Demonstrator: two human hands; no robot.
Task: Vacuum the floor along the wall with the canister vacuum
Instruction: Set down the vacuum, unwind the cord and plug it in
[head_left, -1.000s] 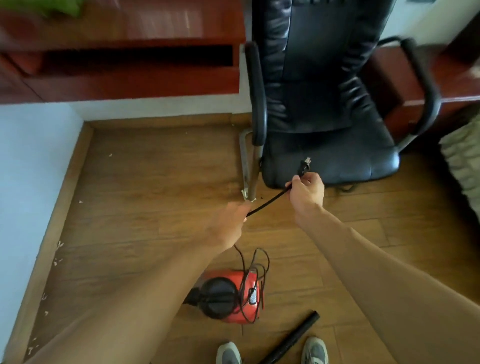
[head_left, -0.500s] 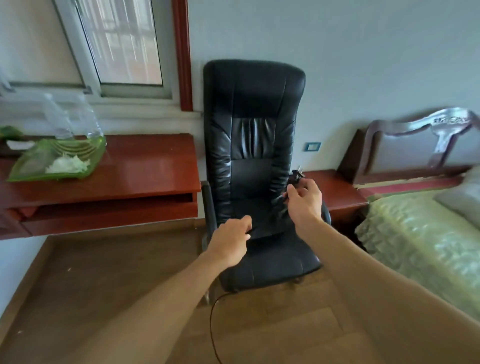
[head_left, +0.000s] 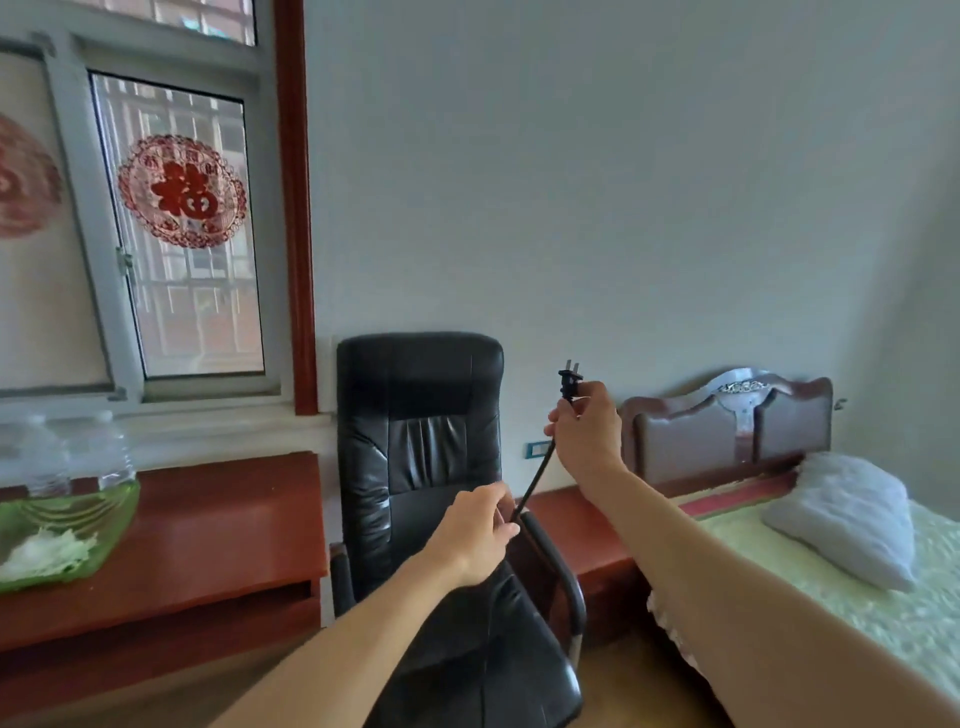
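My right hand (head_left: 584, 434) pinches the black power cord just below its plug (head_left: 570, 383), whose two prongs point up in front of the grey wall. The cord (head_left: 535, 480) runs taut down and left into my left hand (head_left: 475, 530), which grips it over the black chair. A small wall socket (head_left: 537, 450) sits low on the wall, just left of my right hand. The red canister vacuum and its tube are out of view below.
A black leather office chair (head_left: 421, 441) stands against the wall straight ahead. A red wooden desk (head_left: 208, 525) with a green tray (head_left: 78, 535) and clear bottles is at left under the window. A nightstand, headboard (head_left: 727, 431) and bed with a pillow (head_left: 847, 514) fill the right.
The view has swung up from the floor and vacuum to the wall. Both hands have risen with the cord, and the plug is now held higher with its prongs up.
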